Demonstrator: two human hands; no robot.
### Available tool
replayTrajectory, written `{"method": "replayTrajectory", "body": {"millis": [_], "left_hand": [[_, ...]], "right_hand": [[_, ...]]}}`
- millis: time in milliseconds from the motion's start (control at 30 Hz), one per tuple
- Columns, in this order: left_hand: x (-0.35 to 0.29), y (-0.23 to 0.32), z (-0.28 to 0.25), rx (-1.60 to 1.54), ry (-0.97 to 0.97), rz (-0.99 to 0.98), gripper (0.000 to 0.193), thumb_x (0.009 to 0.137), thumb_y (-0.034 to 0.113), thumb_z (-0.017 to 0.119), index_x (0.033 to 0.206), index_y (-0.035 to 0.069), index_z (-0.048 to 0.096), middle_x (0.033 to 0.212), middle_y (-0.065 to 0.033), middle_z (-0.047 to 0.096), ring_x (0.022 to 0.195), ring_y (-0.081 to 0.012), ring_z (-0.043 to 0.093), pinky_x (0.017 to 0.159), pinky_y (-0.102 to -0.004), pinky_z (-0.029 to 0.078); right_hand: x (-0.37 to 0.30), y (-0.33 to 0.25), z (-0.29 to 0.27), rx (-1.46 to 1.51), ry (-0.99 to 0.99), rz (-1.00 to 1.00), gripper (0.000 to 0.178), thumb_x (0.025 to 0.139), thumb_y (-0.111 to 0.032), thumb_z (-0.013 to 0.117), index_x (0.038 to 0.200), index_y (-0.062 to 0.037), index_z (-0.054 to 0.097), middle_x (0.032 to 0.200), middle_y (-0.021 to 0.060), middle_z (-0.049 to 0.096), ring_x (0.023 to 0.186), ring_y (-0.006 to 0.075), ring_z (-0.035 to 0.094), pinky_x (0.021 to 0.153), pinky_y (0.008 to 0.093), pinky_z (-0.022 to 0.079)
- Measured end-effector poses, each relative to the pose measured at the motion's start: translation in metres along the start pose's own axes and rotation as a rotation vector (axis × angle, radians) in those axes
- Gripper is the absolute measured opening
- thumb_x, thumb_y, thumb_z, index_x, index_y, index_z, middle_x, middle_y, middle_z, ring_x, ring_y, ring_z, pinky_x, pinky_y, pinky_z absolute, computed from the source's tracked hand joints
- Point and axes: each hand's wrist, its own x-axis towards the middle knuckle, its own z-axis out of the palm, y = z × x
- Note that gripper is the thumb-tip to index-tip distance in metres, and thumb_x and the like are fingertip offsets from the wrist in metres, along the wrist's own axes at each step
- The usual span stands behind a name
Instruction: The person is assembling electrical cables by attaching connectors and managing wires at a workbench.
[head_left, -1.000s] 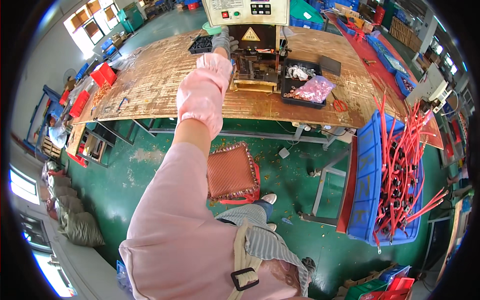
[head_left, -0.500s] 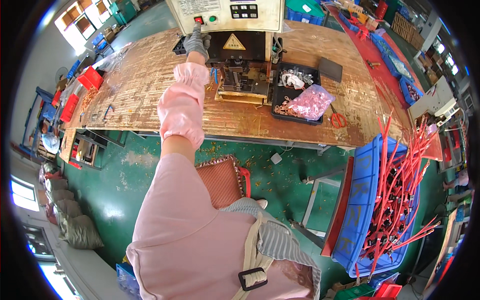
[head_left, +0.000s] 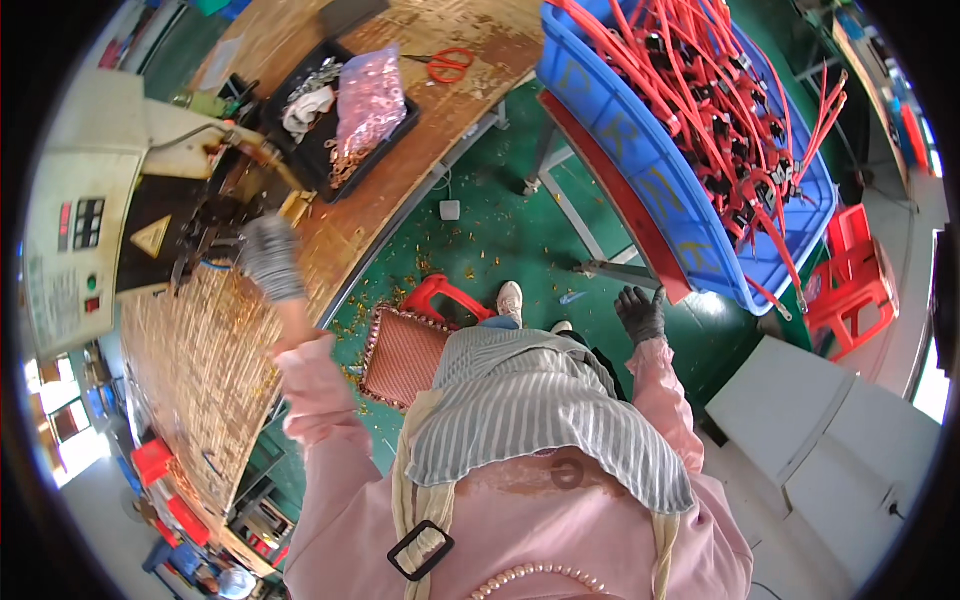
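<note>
My left hand [head_left: 271,258], in a striped grey glove, is smeared by motion beside the metal press tooling [head_left: 205,235] of the bench machine. Its fingers cannot be made out. My right hand [head_left: 640,314], in a dark grey glove, hangs over the floor near the blue crate [head_left: 640,195]. Its fingers are apart, with nothing in them. Inside the crate lie many red cables [head_left: 690,110] with black parts and metal lugs. The machine's pale control box [head_left: 75,240] carries a red switch [head_left: 93,305] and a green button [head_left: 92,284].
On the worn wooden bench [head_left: 180,380] are a black tray [head_left: 335,180] with copper lugs and a pink plastic bag [head_left: 370,100], and red-handled scissors [head_left: 450,65]. A cushioned stool [head_left: 405,355] stands before me. Red plastic stools [head_left: 855,285] and a white cabinet [head_left: 800,420] are at right.
My view has turned right, toward the crate. My left hand has left the red switch on the control box and come down beside the tooling. My right hand has come into view.
</note>
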Motion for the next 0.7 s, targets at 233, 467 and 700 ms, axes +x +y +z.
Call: {"method": "replayTrajectory", "body": {"millis": [233, 467, 700], "left_hand": [[-0.031, 0.214, 0.138, -0.283, -0.539, 0.607, 0.040, 0.080, 0.035, 0.060, 0.113, 0.012, 0.052, 0.109, -0.0109, 0.054, 0.095, -0.0272, 0.056, 0.082, -0.0366, 0.045], [0.005, 0.361, 0.226, -0.047, -0.367, 1.261, 0.059, 0.072, 0.043, 0.062, 0.122, 0.015, 0.048, 0.121, -0.0125, 0.047, 0.115, -0.0297, 0.042, 0.093, -0.0416, 0.038], [0.000, 0.397, 0.278, 0.200, -0.735, 1.461, 0.043, 0.070, 0.044, 0.063, 0.094, 0.009, 0.059, 0.089, -0.0119, 0.058, 0.085, -0.0298, 0.056, 0.076, -0.0425, 0.045]], "right_hand": [[0.053, -0.008, -0.001, 0.206, 0.214, -0.368, 0.071, 0.078, -0.068, 0.040, 0.096, -0.0022, 0.058, 0.075, 0.0037, 0.062, 0.062, 0.0212, 0.055, 0.058, 0.0393, 0.045], [0.048, -0.022, 0.016, 0.231, 0.418, -0.306, 0.062, 0.080, -0.069, 0.036, 0.079, -0.0084, 0.048, 0.055, 0.0024, 0.047, 0.045, 0.0178, 0.044, 0.040, 0.0290, 0.033], [0.045, -0.064, -0.009, 0.207, 0.672, -0.379, 0.060, 0.077, -0.064, 0.050, 0.089, -0.0059, 0.046, 0.058, 0.0067, 0.052, 0.043, 0.0188, 0.046, 0.039, 0.0328, 0.038]]}}
